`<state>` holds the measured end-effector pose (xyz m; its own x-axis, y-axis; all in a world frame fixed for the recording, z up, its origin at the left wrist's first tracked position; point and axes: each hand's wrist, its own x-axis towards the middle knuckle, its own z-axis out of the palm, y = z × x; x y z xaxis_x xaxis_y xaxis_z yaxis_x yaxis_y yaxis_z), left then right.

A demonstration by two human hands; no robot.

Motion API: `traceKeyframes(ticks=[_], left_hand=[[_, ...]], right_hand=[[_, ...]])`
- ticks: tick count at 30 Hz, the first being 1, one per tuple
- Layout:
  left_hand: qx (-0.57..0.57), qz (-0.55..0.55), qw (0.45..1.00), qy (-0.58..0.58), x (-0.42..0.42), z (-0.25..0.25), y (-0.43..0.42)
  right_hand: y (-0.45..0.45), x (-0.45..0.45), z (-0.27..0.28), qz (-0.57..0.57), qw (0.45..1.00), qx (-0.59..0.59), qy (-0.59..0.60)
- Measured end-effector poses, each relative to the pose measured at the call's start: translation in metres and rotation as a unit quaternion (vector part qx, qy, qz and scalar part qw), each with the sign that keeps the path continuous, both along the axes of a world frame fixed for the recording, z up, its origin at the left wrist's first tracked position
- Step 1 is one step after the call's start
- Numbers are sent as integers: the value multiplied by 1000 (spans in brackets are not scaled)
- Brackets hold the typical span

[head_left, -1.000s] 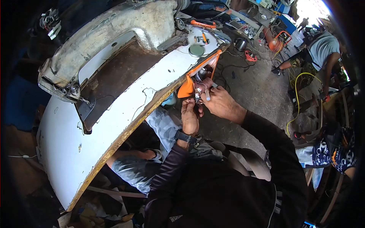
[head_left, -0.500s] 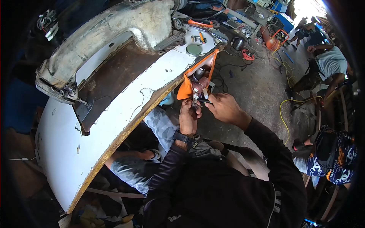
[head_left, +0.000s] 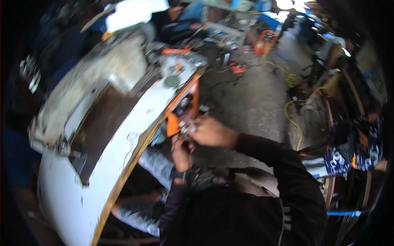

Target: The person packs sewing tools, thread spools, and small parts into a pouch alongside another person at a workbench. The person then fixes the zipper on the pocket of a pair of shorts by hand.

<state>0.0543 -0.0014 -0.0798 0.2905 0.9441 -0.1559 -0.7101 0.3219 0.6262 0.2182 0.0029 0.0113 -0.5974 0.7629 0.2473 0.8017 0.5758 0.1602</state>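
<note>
The picture is smeared by motion. An orange holder (head_left: 172, 124), open at its front, hangs along the edge of a white panel (head_left: 107, 166), with reddish and dark rounded parts (head_left: 184, 108) inside it. At its lower end my left hand (head_left: 182, 153) has its fingers closed around something small that I cannot make out. My right hand (head_left: 210, 131) comes in from the right, fingers pinched close to small shiny parts (head_left: 188, 128); what it grips is blurred. A dark watch (head_left: 183, 176) sits on my left wrist.
On the panel's far end lie a green round lid (head_left: 172, 81) and an orange-handled tool (head_left: 175, 51). A rough grey curved casting (head_left: 104, 65) rests on the panel. A yellow hose (head_left: 292, 119) crosses the floor. A person in patterned shorts (head_left: 355, 145) is at right.
The view has swung, so the panel, holder and both hands appear lower and further left. My right hand is closer to the holder's shiny parts. The thin dark rod at its fingers is lost in blur.
</note>
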Motion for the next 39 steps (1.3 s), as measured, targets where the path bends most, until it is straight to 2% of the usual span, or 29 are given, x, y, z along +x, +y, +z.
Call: traceKeyframes(ticks=[2,5,11,15,18,19,22,28,34,39], left_hand=[[24,14,1000,11,0,-1,0],[47,7,999,23,-4,7,-2],[44,-6,998,38,-7,8,-1],[69,-13,997,23,-7,3,-3],[60,-6,997,38,-6,3,-2],[54,-3,997,47,-5,3,-3],[51,-5,997,56,-4,3,-2],[44,-5,997,57,-7,-1,0],[57,-11,998,40,-8,2,-2],[72,-15,997,16,-8,5,-4]], right_hand=[[1,-1,-3,29,999,38,2],[4,-2,-3,1,997,-32,-73],[1,4,-1,7,997,-40,-72],[-5,3,4,17,999,-26,-45],[-8,2,0,-10,993,-78,93],[-8,4,6,2,989,-114,97],[-8,8,-2,24,991,-46,124],[-20,3,3,-29,999,-27,27],[-18,8,14,34,998,40,-21],[-17,8,1,26,996,71,-38]])
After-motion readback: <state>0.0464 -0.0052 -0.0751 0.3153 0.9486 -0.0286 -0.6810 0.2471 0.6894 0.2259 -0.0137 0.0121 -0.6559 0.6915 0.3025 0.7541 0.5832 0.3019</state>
